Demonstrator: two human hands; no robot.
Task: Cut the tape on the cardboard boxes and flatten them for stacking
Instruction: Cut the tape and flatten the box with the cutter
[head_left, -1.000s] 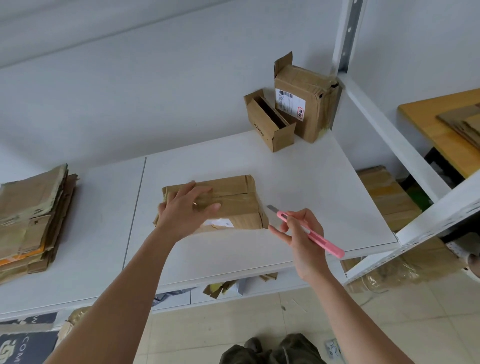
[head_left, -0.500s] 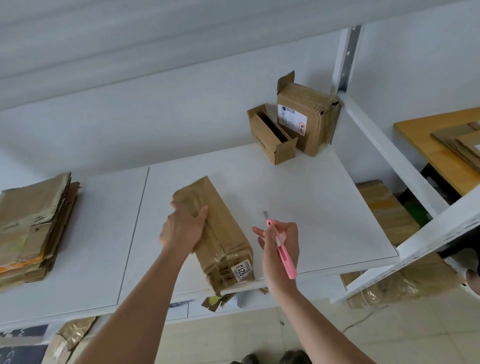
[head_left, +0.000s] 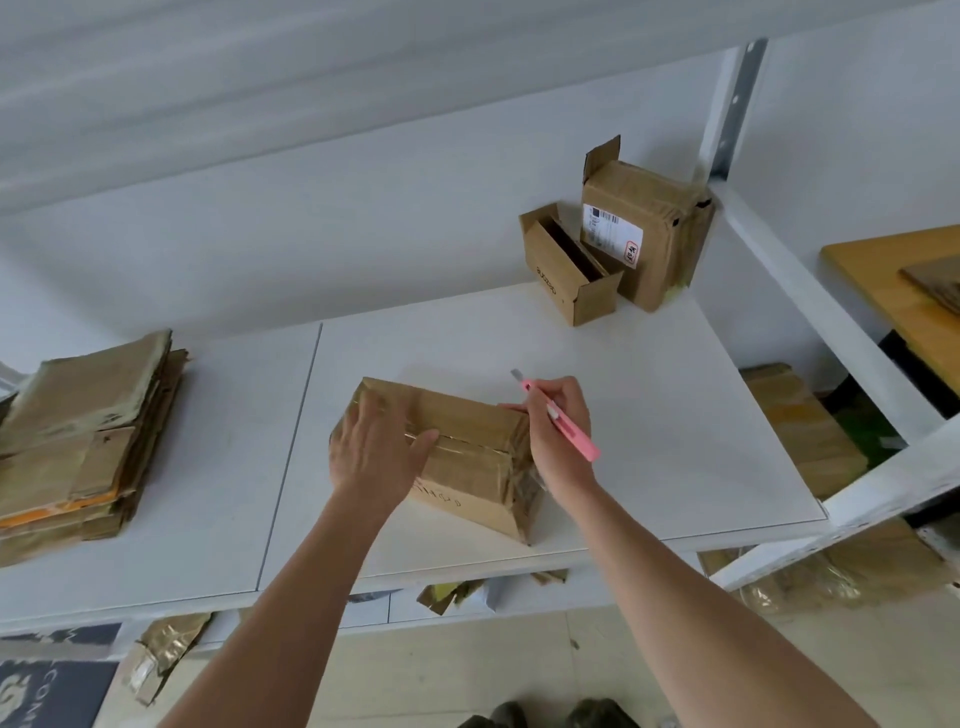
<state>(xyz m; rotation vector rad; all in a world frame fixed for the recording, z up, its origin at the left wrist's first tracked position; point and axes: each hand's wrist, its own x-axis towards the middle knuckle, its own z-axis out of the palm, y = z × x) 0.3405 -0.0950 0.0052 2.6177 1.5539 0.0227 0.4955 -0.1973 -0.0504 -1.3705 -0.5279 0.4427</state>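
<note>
Two hands are on the taped box (head_left: 467, 457), which lies near the front edge of the white shelf (head_left: 649, 441), its long side running left to right, slightly skewed. Your left hand (head_left: 376, 452) lies flat on the box's top left part, fingers straight and spread, thumb pointing right along the tape seam; it presses, it does not clasp. Your right hand (head_left: 558, 436) sits at the box's right end, fingers curled round a pink knife (head_left: 558, 415). The blade tip points up and to the left, clear of the cardboard; the handle's tail sticks out lower right past the hand. Glossy tape (head_left: 514, 462) wraps the box's right end and runs along its top. Handwriting shows on the near face, too small to read.

Left, on the same shelf and well apart from the box: a stack (head_left: 78, 436) of flattened cardboard, one orange layer near its base.

Far right rear corner: a small open box (head_left: 566, 270) and, just beside it on its right, a labelled box (head_left: 649, 234) standing upright against the shelf post (head_left: 730, 109).
</note>
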